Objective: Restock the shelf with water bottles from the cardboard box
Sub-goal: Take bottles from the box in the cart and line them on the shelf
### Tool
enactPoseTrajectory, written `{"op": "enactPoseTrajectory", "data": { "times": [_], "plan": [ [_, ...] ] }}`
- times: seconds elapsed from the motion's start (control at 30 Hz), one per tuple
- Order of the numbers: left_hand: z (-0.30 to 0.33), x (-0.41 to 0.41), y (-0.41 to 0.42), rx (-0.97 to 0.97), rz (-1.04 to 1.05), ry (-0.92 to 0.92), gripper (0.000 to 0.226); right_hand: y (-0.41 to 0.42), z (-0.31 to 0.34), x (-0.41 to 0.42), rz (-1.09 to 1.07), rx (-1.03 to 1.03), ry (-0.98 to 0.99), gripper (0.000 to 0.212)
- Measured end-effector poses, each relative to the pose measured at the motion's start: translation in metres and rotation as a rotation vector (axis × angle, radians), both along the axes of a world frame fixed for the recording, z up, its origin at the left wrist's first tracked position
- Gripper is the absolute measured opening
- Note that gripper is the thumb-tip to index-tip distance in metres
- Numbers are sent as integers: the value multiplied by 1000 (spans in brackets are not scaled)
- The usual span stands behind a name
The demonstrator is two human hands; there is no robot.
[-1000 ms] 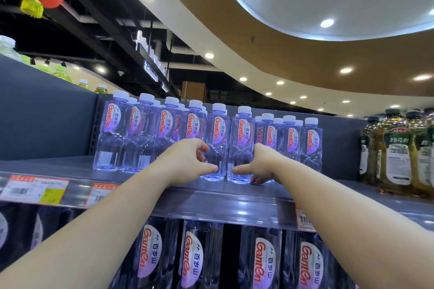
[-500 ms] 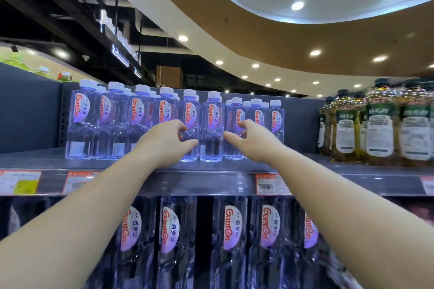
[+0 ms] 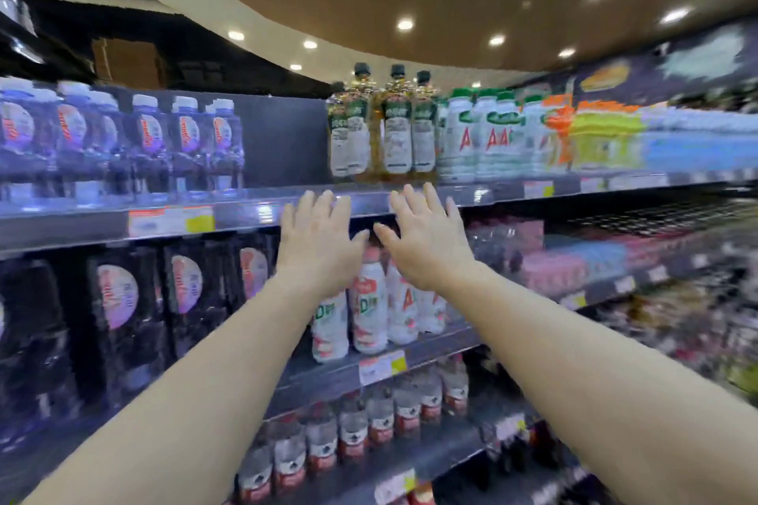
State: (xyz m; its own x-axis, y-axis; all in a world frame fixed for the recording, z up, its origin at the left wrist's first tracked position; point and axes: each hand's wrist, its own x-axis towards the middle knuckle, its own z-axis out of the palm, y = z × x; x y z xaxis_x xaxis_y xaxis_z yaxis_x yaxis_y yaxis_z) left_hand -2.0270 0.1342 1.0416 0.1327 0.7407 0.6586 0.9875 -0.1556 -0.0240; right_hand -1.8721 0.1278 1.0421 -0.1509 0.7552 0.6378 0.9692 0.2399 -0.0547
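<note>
1. Before the shelf (image 3: 262, 213): left hand (image 3: 320, 246) and right hand (image 3: 426, 246) raised side by side, palms forward, fingers spread apart, clamped on nothing.
2. Thumbs nearly touching in front of white bottles (image 3: 369, 299) on the lower tier.
3. Up on the left of the shelf: water bottles (image 3: 184, 148) standing upright in rows, white caps, round labels, well apart from both hands.
4. Just right of them, a bare stretch of shelf against the grey back panel (image 3: 283, 143).
5. Further right, amber bottles (image 3: 393, 135) with dark caps, then white bottles with green caps (image 3: 480, 135).
6. Below the water bottles, larger bottles (image 3: 119, 312) with the same label.
7. Price tags (image 3: 170, 219) on the shelf edge; right side of view blurred.
</note>
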Motion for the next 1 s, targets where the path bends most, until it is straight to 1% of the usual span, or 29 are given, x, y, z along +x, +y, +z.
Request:
{"op": "enactPoseTrajectory", "data": {
  "times": [0.1, 0.3, 0.4, 0.53, 0.77, 0.9, 1.0],
  "plan": [
    [-17, 89, 6, -22, -97, 16, 65, -12, -22, 90, -119, -69, 23, 65],
    [-61, 252, 28, -164, -301, 68, 62, -34, -73, 251, -383, -200, 24, 65],
    [-92, 327, 43, -201, -436, 99, 60, -36, -97, 320, -490, -246, 42, 65],
    [-121, 417, 74, -261, -585, 108, 61, -19, -124, 402, -630, -291, 27, 67],
    [-151, 546, 156, -289, -762, 172, 61, 32, -164, 506, -803, -322, 74, 63],
    [-173, 593, 187, -364, -800, 232, 63, 61, -192, 547, -830, -431, 146, 66],
    [-195, 622, 210, -347, -822, 265, 60, 83, -209, 577, -849, -434, 149, 64]
  ]
}}
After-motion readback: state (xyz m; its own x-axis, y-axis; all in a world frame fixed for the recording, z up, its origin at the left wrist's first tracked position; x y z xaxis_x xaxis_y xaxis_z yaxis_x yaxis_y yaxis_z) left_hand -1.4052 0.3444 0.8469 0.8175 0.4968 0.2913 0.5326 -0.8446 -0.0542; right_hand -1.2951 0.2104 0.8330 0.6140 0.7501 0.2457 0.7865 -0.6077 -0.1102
